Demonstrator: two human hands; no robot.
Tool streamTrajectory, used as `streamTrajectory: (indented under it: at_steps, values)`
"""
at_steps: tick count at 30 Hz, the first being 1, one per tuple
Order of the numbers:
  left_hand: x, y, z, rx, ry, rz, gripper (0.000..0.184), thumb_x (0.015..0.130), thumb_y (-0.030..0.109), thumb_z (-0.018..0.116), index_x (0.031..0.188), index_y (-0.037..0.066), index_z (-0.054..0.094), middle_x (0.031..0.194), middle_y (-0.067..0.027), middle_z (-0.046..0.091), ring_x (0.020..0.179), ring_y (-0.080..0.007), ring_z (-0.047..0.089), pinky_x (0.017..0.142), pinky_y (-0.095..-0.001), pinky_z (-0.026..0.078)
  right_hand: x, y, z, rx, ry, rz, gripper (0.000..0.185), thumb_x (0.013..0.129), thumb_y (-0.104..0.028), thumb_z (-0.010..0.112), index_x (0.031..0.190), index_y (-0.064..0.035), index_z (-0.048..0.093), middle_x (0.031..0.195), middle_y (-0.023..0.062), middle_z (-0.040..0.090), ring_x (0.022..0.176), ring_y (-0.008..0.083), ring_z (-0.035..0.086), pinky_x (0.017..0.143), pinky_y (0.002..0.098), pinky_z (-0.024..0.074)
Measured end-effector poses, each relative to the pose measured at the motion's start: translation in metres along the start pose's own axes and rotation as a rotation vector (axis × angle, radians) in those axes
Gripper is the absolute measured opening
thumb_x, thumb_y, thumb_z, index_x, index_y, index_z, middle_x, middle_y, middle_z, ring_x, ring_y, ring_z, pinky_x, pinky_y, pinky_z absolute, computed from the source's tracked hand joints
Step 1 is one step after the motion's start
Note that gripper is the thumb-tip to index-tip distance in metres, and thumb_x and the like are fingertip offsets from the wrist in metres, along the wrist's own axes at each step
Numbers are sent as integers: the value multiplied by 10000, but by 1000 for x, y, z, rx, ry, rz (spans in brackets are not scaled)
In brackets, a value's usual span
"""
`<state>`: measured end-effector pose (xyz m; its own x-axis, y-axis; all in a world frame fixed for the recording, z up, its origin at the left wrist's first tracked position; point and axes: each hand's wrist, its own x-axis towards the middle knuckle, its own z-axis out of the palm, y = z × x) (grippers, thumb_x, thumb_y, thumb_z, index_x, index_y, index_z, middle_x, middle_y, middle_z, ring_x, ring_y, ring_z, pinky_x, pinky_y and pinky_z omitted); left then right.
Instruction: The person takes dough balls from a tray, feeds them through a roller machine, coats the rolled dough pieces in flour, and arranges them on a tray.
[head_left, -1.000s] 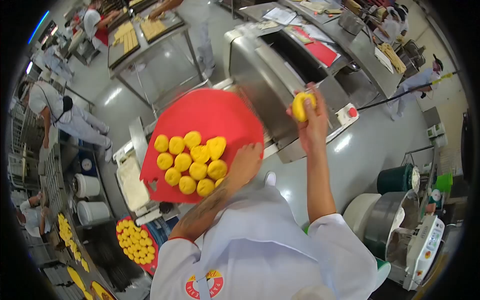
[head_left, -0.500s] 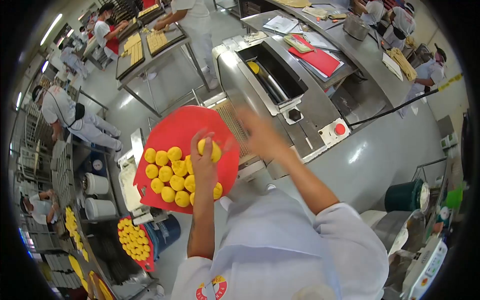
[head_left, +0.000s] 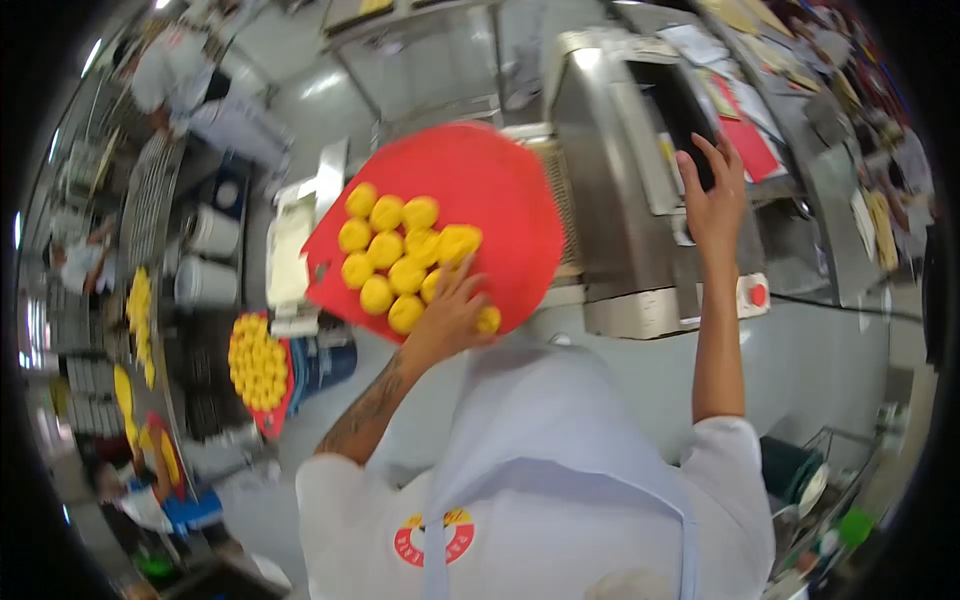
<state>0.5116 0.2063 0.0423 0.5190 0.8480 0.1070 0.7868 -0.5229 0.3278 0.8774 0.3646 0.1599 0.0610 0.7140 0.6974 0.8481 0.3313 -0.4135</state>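
A red board (head_left: 470,170) carries several round yellow dough pieces (head_left: 386,250). My left hand (head_left: 455,315) is over the board's near edge, its fingers on or beside the dough pieces; one piece shows just right of the hand. Whether it grips any dough is hidden. My right hand (head_left: 716,195) is raised over the steel machine (head_left: 620,220), fingers spread, holding nothing. A bit of yellow shows at the machine's dark opening (head_left: 665,100).
A second red board (head_left: 271,422) with yellow dough pieces rests on a blue bin (head_left: 325,362) at lower left. White buckets (head_left: 207,283) stand on a shelf. A person (head_left: 200,90) stands at upper left. Papers and a red folder (head_left: 748,145) lie behind the machine.
My left hand has lowered from holding a dough piece above the board to the pieces on it. My right hand has moved right, over the machine, with fingers spread. The view has shifted.
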Motion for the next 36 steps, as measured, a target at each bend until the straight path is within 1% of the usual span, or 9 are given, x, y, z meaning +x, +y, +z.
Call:
streamTrajectory:
  at_steps: [3,6,8,11,15,18,23,28,36]
  values:
    - [-5,-20,23,-228,13,222,507,749,347,828,1076,47,584,1207,-115,578,1339,-344,446,1179,-490,272,-47,-85,52,274,-424,117,470,892,-400,707,1209,-55,679,1317,203,567,1258,360,509,1072,473,391]
    - [-12,4,-19,-900,152,-343,394,805,218,785,1097,52,580,1066,-90,585,1119,-287,572,1065,-434,404,-128,-122,159,191,-699,-39,684,861,-532,687,1360,-79,573,1466,191,435,1400,381,347,1090,631,298]
    - [-5,-12,-50,-1315,589,-285,248,822,115,742,1005,29,599,1027,-87,574,1019,-249,581,932,-387,457,-144,-161,174,73,-802,-181,670,833,-467,738,1343,-72,558,1460,192,426,1437,393,278,1115,640,250]
    - [-17,-93,-53,-1711,895,-101,160,853,120,706,907,-16,643,1038,-89,581,944,-213,607,822,-364,501,-154,-169,179,241,-824,-97,557,849,-334,746,1301,-80,542,1335,186,518,1325,368,437,1074,502,374]
    - [12,-123,-85,-777,437,-432,315,867,288,703,1048,31,685,1179,-97,583,914,-221,658,800,-402,537,-149,-165,176,693,-993,389,504,812,-248,760,1236,-68,553,1150,145,618,1123,312,593,939,423,499]
    - [22,-119,-76,-250,-47,-97,436,880,323,688,1259,119,618,1319,-109,544,1082,-282,636,884,-428,529,-162,-160,171,1143,-741,870,415,875,-239,685,1238,-77,566,1059,129,656,1018,286,638,882,380,530]
    - [38,-130,-70,-156,-334,-32,494,810,268,739,1250,121,569,1284,-157,536,1046,-360,625,846,-473,529,-119,-143,116,2050,-370,1443,341,962,-302,584,1238,-102,601,1146,151,649,1054,312,628,919,470,519]
    - [50,-133,-93,-80,-514,104,555,798,239,748,1281,131,497,1226,-171,534,965,-389,650,785,-498,541,-82,-135,46,1722,-590,1245,274,952,-203,615,1185,-75,547,1059,217,610,638,201,653,420,194,511]
    - [72,-133,-89,-129,-363,63,455,761,184,745,1205,139,655,1091,-133,624,949,-317,657,809,-403,536,16,-39,-67,1952,-76,660,310,933,-112,612,1226,-41,540,1199,241,582,823,229,666,643,221,606]
